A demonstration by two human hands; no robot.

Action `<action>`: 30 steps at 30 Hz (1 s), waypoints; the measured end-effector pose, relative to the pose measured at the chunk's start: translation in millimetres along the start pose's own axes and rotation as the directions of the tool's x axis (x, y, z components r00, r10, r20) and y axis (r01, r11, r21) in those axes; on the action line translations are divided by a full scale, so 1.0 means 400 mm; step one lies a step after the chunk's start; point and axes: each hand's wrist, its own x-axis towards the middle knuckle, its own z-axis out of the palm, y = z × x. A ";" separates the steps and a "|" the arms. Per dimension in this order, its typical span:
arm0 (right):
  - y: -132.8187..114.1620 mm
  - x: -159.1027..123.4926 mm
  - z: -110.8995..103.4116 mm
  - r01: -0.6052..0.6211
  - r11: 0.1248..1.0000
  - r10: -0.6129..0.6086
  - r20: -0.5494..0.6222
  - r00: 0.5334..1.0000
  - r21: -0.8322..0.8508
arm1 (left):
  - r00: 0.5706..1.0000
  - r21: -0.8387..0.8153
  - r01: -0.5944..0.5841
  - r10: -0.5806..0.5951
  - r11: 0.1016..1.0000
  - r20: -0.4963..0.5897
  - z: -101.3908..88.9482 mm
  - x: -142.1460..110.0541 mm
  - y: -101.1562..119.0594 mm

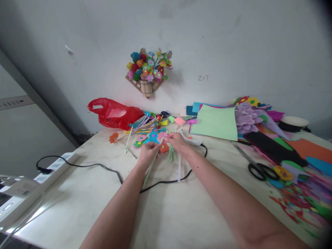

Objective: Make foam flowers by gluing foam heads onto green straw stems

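My left hand [149,150] is closed around a thin pale green stem [148,174], which slants down toward me across the table. Close by on the right, my right hand [176,141] pinches a pink foam flower [162,137] at the stem's upper end. Whether flower and stem are joined cannot be made out. Blue flowers [153,137] and an orange flower [164,148] lie just around my fingers. Pale green strips [171,154] show below my right hand. Partly hidden behind that hand is a white glue gun [192,141], and a translucent glue stick [179,169] lies nearer me.
A black cord [166,181] crosses the table below my hands. Black scissors [259,169], a dark phone-like slab [275,147] and foam scraps [298,197] lie right. A red bag [114,114] stands back left, green sheets [218,121] back right, a power strip [49,173] left.
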 end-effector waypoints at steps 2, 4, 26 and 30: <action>-0.014 -0.006 -0.001 0.006 0.999 -0.008 0.028 1.000 0.047 | 1.000 -0.023 -0.001 0.001 1.000 0.015 0.000 0.002 -0.004; -0.026 -0.011 0.000 0.024 0.996 -0.027 0.046 0.999 0.082 | 1.000 -0.045 -0.003 0.003 0.999 0.003 0.001 0.005 -0.006; 0.008 0.016 -0.017 0.174 0.767 -0.350 -0.176 0.920 -0.618 | 0.985 -0.117 0.002 0.018 0.993 0.170 -0.011 -0.004 -0.014; 0.015 0.022 -0.018 0.090 0.818 -0.241 -0.197 0.950 -0.568 | 0.995 -0.111 -0.039 0.049 0.993 0.090 -0.011 0.000 -0.013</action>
